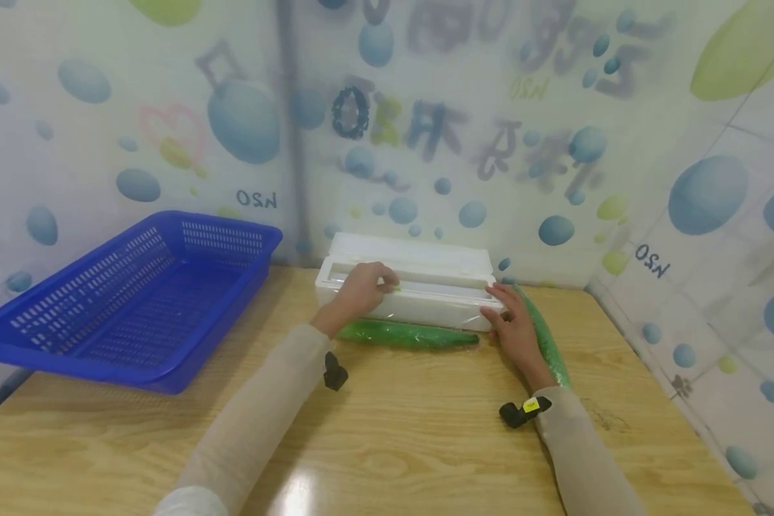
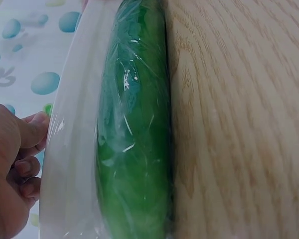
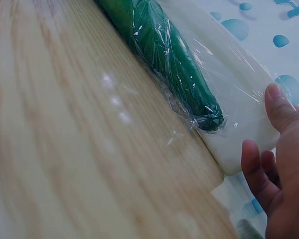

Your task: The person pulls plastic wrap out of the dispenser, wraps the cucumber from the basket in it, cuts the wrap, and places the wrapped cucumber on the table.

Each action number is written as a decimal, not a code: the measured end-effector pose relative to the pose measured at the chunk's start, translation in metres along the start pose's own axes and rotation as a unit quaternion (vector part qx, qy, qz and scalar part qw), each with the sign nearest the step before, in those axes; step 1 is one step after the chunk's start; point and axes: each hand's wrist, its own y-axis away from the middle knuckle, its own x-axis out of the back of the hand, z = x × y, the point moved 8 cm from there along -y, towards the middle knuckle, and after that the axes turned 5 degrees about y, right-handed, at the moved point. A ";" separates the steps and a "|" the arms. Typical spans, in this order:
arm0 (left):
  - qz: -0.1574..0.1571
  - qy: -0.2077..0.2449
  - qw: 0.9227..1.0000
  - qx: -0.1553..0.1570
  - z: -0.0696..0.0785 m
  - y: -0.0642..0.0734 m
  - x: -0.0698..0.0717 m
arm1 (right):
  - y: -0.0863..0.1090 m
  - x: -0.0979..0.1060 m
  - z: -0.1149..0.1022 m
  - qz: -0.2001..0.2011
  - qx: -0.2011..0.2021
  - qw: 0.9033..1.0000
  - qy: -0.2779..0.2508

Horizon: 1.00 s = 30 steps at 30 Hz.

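A white cling film dispenser box (image 1: 419,304) stands near the wall with its lid (image 1: 409,249) raised at the back. My left hand (image 1: 361,288) is over its front rim, thumb and finger pinching a small green tab (image 2: 48,108), probably the slide cutter. At the box's right end, my right hand (image 1: 514,326) touches the corner with fairly straight, spread fingers. Clear film hangs down the box front onto a long green cucumber (image 1: 409,335), which lies along the base. In the right wrist view the film bunches around the cucumber's dark tip (image 3: 212,117).
A second long green cucumber in film (image 1: 543,337) lies beyond my right wrist. A blue perforated basket (image 1: 226,315) stands on the left of the wooden table (image 1: 387,444). The patterned wall (image 1: 426,165) rises close behind the box.
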 end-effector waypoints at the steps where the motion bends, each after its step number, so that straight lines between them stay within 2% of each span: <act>1: 0.002 -0.001 1.000 -0.001 -0.001 0.000 0.001 | 0.000 0.000 0.000 0.000 -0.001 1.000 0.001; 6: 0.008 -0.011 1.000 -0.009 -0.004 0.002 0.005 | 0.000 0.000 -0.001 -0.001 -0.002 1.000 0.003; 12: 0.013 -0.007 1.000 -0.024 -0.002 0.006 0.009 | 0.001 -0.001 -0.003 -0.002 -0.001 1.000 0.002; 30: 0.014 -0.009 1.000 -0.007 -0.015 0.010 0.017 | 0.001 -0.001 0.001 -0.006 -0.021 1.000 0.013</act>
